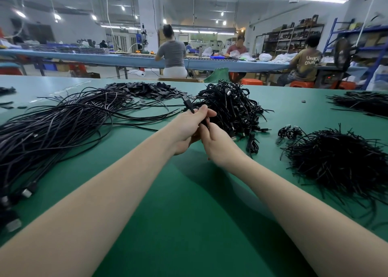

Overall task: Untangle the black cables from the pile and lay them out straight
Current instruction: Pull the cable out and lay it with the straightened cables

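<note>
A tangled pile of black cables (231,106) lies on the green table (189,203) just beyond my hands. My left hand (190,127) grips a black cable (187,103) whose plug end sticks up above the fingers. My right hand (216,144) sits right beside it, fingers curled round the same bundle lower down; the part between the palms is hidden. To the left, a long sheaf of straightened cables (54,127) stretches across the table, with metal plug ends at the near left edge.
A heap of short black ties (340,163) lies at the right, a small coiled cable bundle (288,132) beside it. More black pieces (147,90) sit at the back, another pile (365,103) far right. People work at benches beyond the table.
</note>
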Tool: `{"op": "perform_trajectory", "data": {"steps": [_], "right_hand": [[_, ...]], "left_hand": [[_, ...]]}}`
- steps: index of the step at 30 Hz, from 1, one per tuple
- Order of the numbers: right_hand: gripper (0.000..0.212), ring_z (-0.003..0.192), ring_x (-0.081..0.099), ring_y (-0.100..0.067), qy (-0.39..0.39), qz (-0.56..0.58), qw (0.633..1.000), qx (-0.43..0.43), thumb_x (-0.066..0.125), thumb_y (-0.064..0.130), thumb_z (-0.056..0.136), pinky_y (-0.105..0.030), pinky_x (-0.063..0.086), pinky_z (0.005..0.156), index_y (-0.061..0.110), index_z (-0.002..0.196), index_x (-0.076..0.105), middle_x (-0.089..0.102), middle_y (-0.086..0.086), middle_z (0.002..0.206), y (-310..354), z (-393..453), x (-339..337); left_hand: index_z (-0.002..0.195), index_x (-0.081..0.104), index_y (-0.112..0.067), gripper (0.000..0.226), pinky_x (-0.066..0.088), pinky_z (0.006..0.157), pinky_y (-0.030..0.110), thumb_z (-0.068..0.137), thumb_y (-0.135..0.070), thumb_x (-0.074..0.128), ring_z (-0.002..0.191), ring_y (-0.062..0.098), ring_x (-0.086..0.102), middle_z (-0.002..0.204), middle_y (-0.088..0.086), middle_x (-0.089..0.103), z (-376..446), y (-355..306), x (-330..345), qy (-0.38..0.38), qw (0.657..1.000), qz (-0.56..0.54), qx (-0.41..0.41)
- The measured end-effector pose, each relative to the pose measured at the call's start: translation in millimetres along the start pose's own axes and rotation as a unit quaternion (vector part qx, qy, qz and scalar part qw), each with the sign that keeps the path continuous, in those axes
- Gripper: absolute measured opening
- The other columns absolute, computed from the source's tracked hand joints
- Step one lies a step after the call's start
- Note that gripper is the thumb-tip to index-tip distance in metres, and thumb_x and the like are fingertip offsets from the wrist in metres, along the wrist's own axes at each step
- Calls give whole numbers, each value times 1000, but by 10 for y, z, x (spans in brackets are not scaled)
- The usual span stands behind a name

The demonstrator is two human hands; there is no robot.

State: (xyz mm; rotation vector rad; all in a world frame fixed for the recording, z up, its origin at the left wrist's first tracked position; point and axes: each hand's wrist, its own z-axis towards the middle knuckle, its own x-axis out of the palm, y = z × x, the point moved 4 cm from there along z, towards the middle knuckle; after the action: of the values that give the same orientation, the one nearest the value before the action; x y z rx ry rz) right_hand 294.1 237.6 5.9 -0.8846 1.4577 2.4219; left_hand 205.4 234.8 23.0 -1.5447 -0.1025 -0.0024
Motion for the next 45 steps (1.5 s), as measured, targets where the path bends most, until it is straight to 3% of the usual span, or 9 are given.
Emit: {"op": "perform_trajectory", "data": {"steps": [6,14,16,20,25,31,33,37,45], "right_hand": [[21,95,58,-33,-20,-94,995,25,29,27,103,-29,36,71,17,95,45,58,-9,93,-173,18,-29],[32,80,52,-31,-82,-172,977,91,23,35,103,-37,38,67,13,89,41,52,-6,86,-306,-35,-75],[30,78,53,-31,-68,-246,963,88,23,33,104,-36,37,65,13,89,39,53,-6,85,-392,-45,-136],[23,86,56,-33,14,-329,944,16,25,29,103,-39,39,68,14,96,41,61,-14,103,-424,-20,-88],[20,82,52,-30,114,-327,938,-27,27,30,104,-36,35,68,17,93,39,60,-14,105,-365,25,-110],[17,96,63,-24,58,-612,757,-220,33,22,100,-34,28,70,17,108,47,61,-3,107,30,113,-328],[21,99,61,-24,48,-646,721,-246,41,32,99,-35,34,76,18,115,47,60,-3,110,189,188,-507],[52,112,55,-29,-1,-673,738,-49,58,46,90,-48,42,93,22,134,43,56,-8,123,316,420,-1359],[30,107,61,-17,264,-673,673,157,51,34,96,-28,48,93,21,120,66,66,4,118,-492,69,-1840]], "left_hand": [[98,70,-25,30,52,87,29,100,-38,44,83,9,59,96,-4,65,-30,70,-5,50,997,65,-8],[93,73,-18,24,55,82,37,88,-39,65,82,12,67,85,0,73,-60,131,-204,-153,935,231,223],[115,61,-20,30,46,96,31,88,-30,66,105,9,59,113,-3,65,-102,131,-261,-194,860,352,315],[142,41,-25,49,27,107,35,94,-21,53,137,22,33,147,-2,40,-84,265,-112,-96,597,698,385],[100,61,-11,14,46,75,36,88,-13,53,88,26,63,95,5,63,-130,250,-17,-71,525,748,401],[71,58,-13,24,26,37,22,67,-18,81,39,20,56,57,-1,59,-143,215,-19,-141,545,747,353],[85,50,-14,14,31,46,28,91,-21,60,56,28,61,74,3,63,-56,273,-74,-145,634,698,299],[77,34,-18,34,32,59,35,103,-38,27,68,30,49,74,1,51,50,415,-331,-148,825,518,170],[72,40,-14,42,35,59,35,102,-41,31,61,22,45,67,2,51,53,414,-316,-115,884,425,156]]}}
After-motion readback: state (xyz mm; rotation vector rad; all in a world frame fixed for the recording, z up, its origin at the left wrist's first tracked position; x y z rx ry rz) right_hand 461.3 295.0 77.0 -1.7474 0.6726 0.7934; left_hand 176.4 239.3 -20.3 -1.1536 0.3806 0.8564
